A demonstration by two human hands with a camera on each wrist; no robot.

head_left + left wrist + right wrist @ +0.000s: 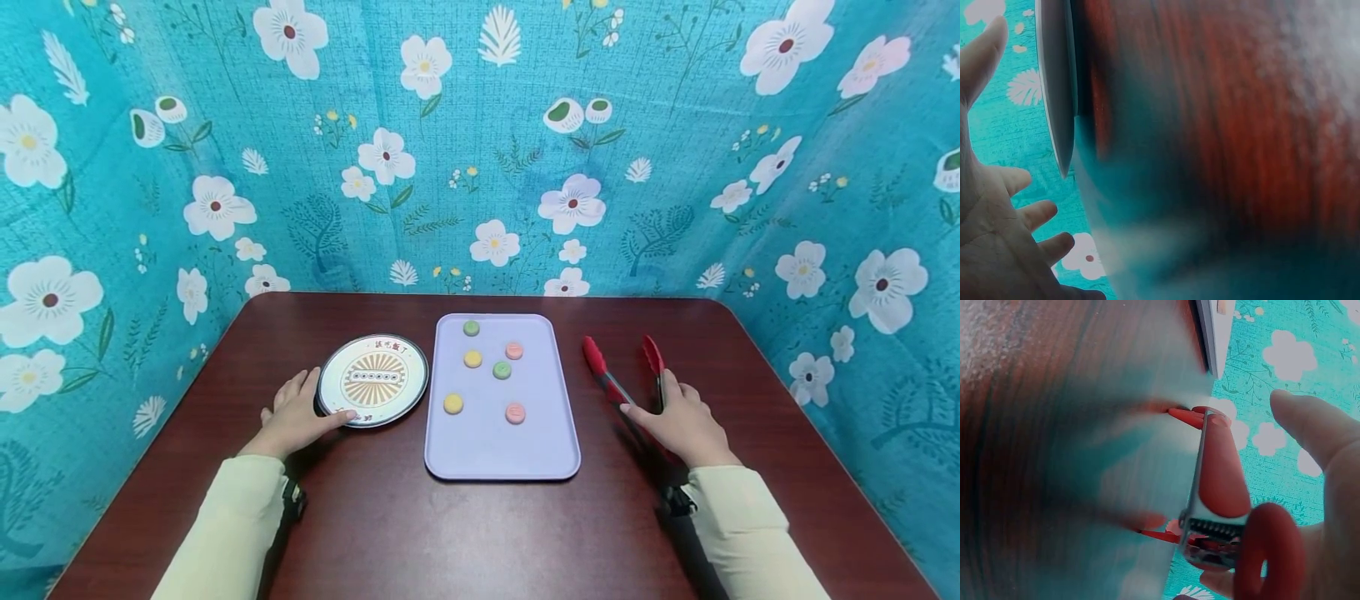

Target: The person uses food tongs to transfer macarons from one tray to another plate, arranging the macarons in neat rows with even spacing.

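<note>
My left hand (292, 412) is at the left rim of a round white plate (411, 379) with a dark edge, its fingers spread. In the left wrist view a gap shows between the fingers and the plate (1057, 81). Red-tipped tongs (594, 357) lie on the table with their arms apart, and my right hand (690, 425) hovers over their near part, thumb stretched out. The right wrist view shows the tongs' red grip (1222, 469) and hanging loop beside the hand; whether it touches them I cannot tell. Neither hand grips anything.
Between the hands lies a lilac tray (495, 458) with several small round pieces in green, yellow and pink, such as a green one (502, 370). All stands on a dark brown table (480, 542). A turquoise floral cloth (465, 150) hangs behind and at both sides.
</note>
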